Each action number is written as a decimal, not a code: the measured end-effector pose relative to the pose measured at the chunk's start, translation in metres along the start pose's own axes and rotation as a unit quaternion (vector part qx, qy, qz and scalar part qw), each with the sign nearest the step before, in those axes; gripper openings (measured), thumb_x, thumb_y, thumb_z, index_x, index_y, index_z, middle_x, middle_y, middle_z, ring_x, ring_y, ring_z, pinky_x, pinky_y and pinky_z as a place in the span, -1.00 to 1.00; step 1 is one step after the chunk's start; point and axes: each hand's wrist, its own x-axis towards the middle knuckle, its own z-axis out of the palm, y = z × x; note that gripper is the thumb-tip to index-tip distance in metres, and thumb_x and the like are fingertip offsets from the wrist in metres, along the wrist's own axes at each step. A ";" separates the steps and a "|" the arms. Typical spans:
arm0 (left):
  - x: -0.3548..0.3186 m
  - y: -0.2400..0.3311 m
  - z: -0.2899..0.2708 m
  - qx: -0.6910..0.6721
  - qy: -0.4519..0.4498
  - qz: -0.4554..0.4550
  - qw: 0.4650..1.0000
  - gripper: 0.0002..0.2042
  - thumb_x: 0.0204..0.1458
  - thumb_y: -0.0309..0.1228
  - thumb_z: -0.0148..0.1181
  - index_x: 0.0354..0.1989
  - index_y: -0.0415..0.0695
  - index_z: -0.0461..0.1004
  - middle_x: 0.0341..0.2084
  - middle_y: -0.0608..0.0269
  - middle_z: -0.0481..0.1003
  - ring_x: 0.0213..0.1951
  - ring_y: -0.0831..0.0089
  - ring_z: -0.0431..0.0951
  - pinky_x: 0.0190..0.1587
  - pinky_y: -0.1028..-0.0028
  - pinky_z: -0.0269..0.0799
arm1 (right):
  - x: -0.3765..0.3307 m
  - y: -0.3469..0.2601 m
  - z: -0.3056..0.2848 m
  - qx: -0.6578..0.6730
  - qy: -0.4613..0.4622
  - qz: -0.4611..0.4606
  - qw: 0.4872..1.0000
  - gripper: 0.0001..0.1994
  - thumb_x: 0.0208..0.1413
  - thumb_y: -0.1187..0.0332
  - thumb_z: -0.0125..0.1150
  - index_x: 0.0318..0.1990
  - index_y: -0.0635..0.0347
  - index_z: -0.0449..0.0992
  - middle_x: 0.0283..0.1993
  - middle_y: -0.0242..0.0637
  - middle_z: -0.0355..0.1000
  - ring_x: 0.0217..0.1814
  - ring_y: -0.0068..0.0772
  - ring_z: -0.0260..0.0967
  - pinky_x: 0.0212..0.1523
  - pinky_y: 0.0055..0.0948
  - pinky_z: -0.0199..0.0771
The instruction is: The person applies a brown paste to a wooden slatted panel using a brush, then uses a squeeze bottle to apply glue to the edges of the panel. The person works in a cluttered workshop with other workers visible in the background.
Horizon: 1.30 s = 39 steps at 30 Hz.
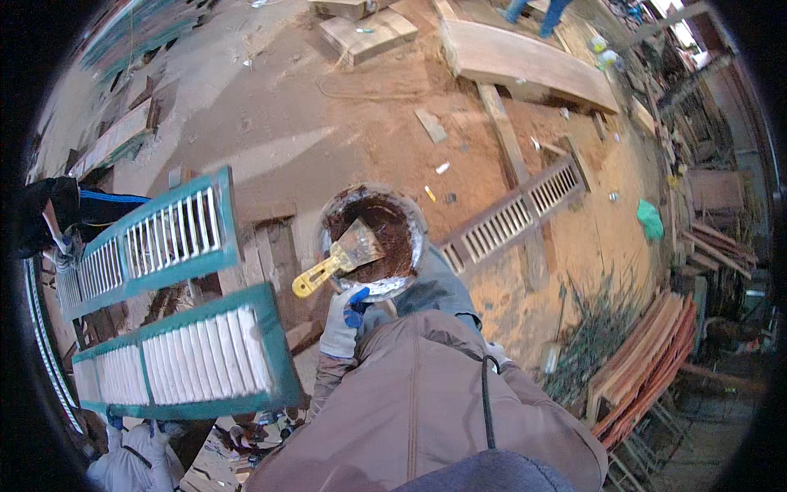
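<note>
Head view showed the left grip [343, 322] clamped on a seemingly stiff, hefty bucket's [416, 236] near rim, likely its surest hold; the right grip's [498, 353] state was unclear.

The person wears a dull mauve-brown jacket [381, 394], its loose cloth creased toward the sides. A raised vertical seam [415, 385] runs down its front, and a thin black cord [487, 402] hangs to the right of that seam. The left sleeve [329, 375], of similar brown, wrinkles near its cuff edge. On the left hand [342, 321] is a pale grey knitted glove with bright blue coating over the fingers. Grey-blue trousers [438, 289] show past the jacket's far edge, and dark navy cloth [500, 474] crosses its near edge.
</note>
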 end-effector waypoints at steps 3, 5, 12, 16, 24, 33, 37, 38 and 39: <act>0.089 0.013 0.003 -0.133 0.072 -0.055 0.987 -0.81 0.05 -0.62 0.26 -0.15 -0.21 0.54 -0.21 0.13 0.57 -0.10 0.26 0.60 0.06 0.26 0.55 | 0.083 -0.070 -0.017 -0.169 -0.023 0.027 0.985 -0.67 0.16 0.10 0.14 -0.32 0.20 0.63 -0.41 -0.24 0.58 -0.42 -0.31 0.51 -0.34 -0.25 0.46; 0.151 0.050 0.012 -0.328 0.161 -0.165 0.916 -0.85 0.04 -0.65 0.22 -0.22 -0.18 0.51 -0.25 0.13 0.56 -0.11 0.22 0.61 0.06 0.22 0.56 | 0.138 -0.147 -0.022 -0.170 -0.034 -0.015 0.985 -0.64 0.15 0.06 0.12 -0.29 0.20 0.63 -0.37 -0.19 0.59 -0.37 -0.25 0.54 -0.31 -0.21 0.46; 0.353 0.063 -0.017 -0.373 0.171 -0.189 0.892 -0.79 0.09 -0.53 0.14 -0.12 -0.34 0.51 -0.10 -0.13 0.56 0.02 -0.06 0.56 0.14 -0.08 0.48 | 0.332 -0.480 -0.050 -0.024 -0.002 -0.214 0.976 -0.60 0.26 0.02 0.09 -0.18 0.24 0.54 -0.40 -0.02 0.53 -0.38 -0.09 0.53 -0.33 -0.19 0.48; 0.444 0.112 -0.004 -0.410 0.186 -0.163 0.878 -0.76 0.05 -0.55 0.18 -0.11 -0.38 0.50 -0.05 -0.22 0.54 0.03 -0.11 0.55 0.16 -0.05 0.48 | 0.336 -0.701 -0.047 0.018 -0.055 -0.233 0.971 -0.62 0.24 0.02 0.11 -0.21 0.22 0.55 -0.38 -0.13 0.53 -0.43 -0.20 0.49 -0.40 -0.25 0.45; 0.668 0.147 -0.027 -0.391 0.200 -0.140 0.887 -0.60 0.06 -0.53 0.10 0.10 -0.39 0.38 0.06 -0.23 0.47 0.12 -0.16 0.48 0.26 -0.09 0.37 | 0.481 -0.872 -0.003 -0.144 -0.046 -0.285 0.946 -0.62 0.24 0.00 0.09 -0.23 0.18 0.55 -0.34 -0.14 0.54 -0.30 -0.16 0.47 -0.30 -0.21 0.45; 1.021 0.275 0.004 -0.396 0.127 -0.143 0.898 -0.41 0.06 -0.56 0.09 0.33 -0.31 0.19 0.22 -0.22 0.34 0.24 -0.15 0.37 0.33 -0.17 0.24 | 0.524 -0.942 -0.073 0.083 0.004 -0.081 0.993 -0.72 0.25 0.19 0.12 -0.31 0.22 0.59 -0.41 -0.28 0.54 -0.39 -0.40 0.48 -0.37 -0.33 0.44; 1.170 0.298 0.020 -0.404 0.124 -0.154 0.893 -0.47 0.09 -0.51 0.06 0.29 -0.34 0.25 0.21 -0.20 0.36 0.24 -0.13 0.38 0.30 -0.12 0.30 | 0.565 -0.963 -0.108 0.296 -0.059 0.074 0.951 -0.73 0.25 0.19 0.16 -0.33 0.23 0.56 -0.46 -0.36 0.48 -0.52 -0.41 0.41 -0.45 -0.39 0.44; 1.203 0.301 0.027 -0.395 0.149 -0.155 0.893 -0.46 0.09 -0.50 0.07 0.29 -0.34 0.25 0.21 -0.20 0.36 0.24 -0.13 0.38 0.31 -0.11 0.29 | 0.589 -0.969 -0.111 0.290 -0.074 0.087 0.950 -0.72 0.26 0.17 0.12 -0.31 0.23 0.56 -0.44 -0.30 0.49 -0.48 -0.34 0.43 -0.42 -0.33 0.45; 1.258 0.316 0.057 -0.366 0.140 -0.173 0.903 -0.46 0.09 -0.48 0.07 0.29 -0.33 0.25 0.22 -0.20 0.36 0.24 -0.13 0.38 0.32 -0.11 0.28 | 0.613 -0.945 -0.097 0.242 -0.067 0.058 0.966 -0.70 0.27 0.16 0.08 -0.29 0.23 0.56 -0.42 -0.24 0.50 -0.44 -0.26 0.45 -0.39 -0.27 0.46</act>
